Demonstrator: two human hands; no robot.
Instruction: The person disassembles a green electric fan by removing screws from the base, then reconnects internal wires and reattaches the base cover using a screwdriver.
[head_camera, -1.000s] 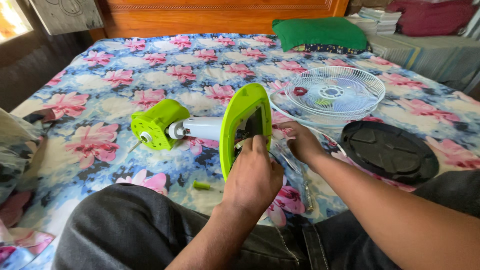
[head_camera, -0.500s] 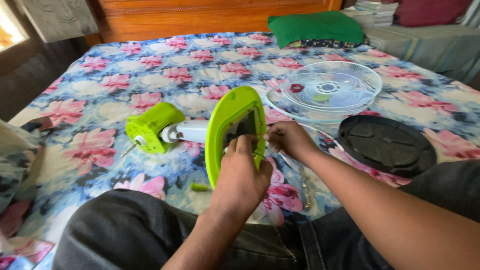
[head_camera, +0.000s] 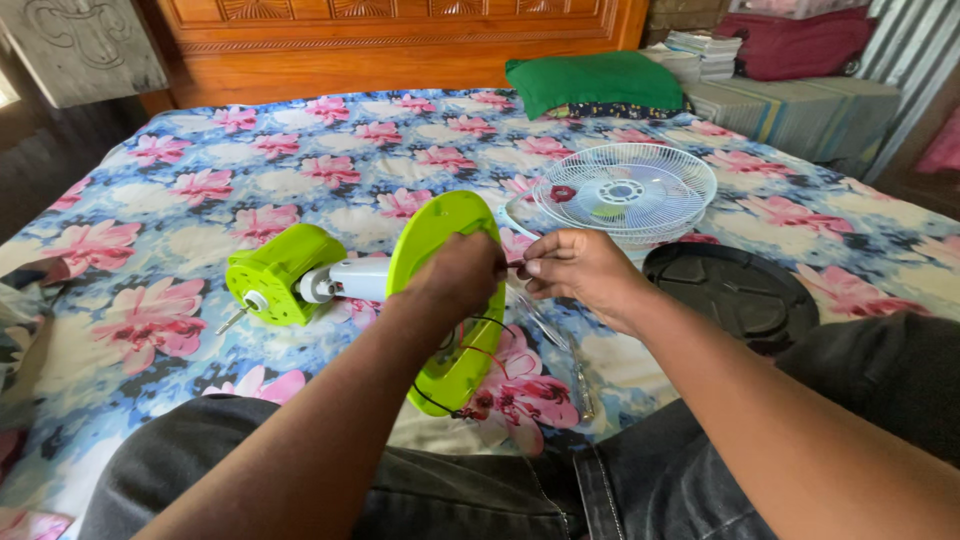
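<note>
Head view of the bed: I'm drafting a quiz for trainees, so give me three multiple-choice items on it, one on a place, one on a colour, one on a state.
1. Where does the white wire fan grille lie?
A. on the flowered bedsheet
B. on the person's lap
C. on the wooden headboard

2. What colour is the round plastic fan base?
A. red
B. lime green
C. black

3. How does the round fan base stand?
A. flat on the sheet
B. tipped up on its edge
C. stacked on the black round cover

Answers:
1 A: the grille rests on the flowered bedsheet, beyond the right hand.
2 B: it matches the lime green motor housing.
3 B: its disc stands edge-down, behind the left hand, apart from the black round cover.
</note>
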